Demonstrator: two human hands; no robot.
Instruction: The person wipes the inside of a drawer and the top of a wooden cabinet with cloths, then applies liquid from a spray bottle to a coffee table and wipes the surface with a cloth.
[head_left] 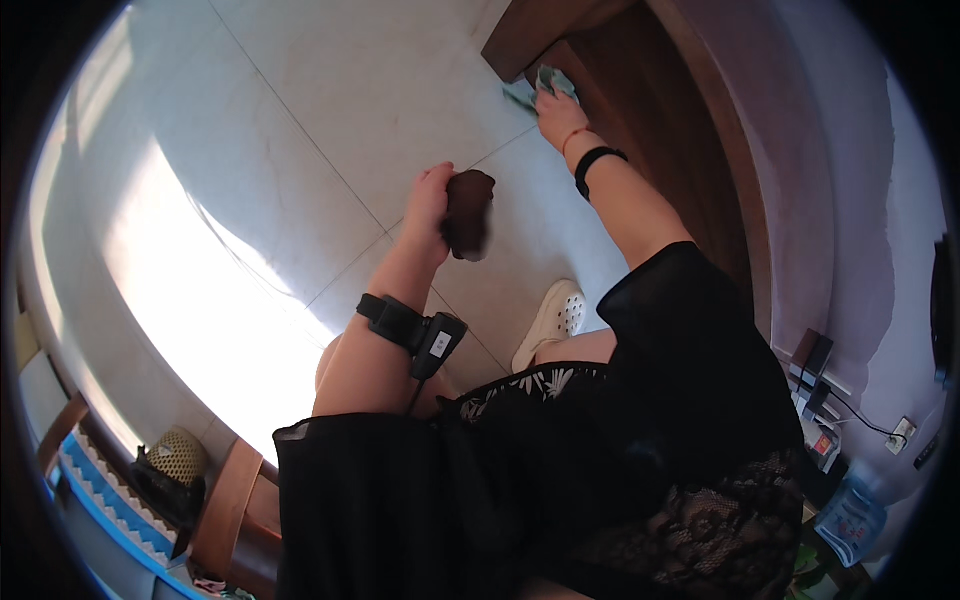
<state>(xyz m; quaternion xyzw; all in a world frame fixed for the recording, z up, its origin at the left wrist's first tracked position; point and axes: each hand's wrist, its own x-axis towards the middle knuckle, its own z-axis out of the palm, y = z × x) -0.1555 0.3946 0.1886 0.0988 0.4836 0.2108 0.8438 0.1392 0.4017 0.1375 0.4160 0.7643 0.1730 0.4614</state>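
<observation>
The left hand (428,205) is closed around a dark brown object (468,214), which is blurred, so I cannot tell what kind of thing it is. The hand holds it in the air above the floor (330,110), and the object sticks out to the right of the fingers. On the left forearm there is a black strap with a small device (412,328).

The right hand (560,115) is stretched far forward and presses a greenish cloth (545,85) with its fingers closed over it. The cloth lies at the place where the floor meets the lower edge of brown wooden furniture (640,90). The right wrist has a black band (597,162) and a thin orange one next to it.

The two hands are well apart. The floor is made of pale tiles and has a strong patch of sunlight on the left. Below the arms a white shoe (550,320) stands on the tiles, beside the person's black clothing (560,480).
</observation>
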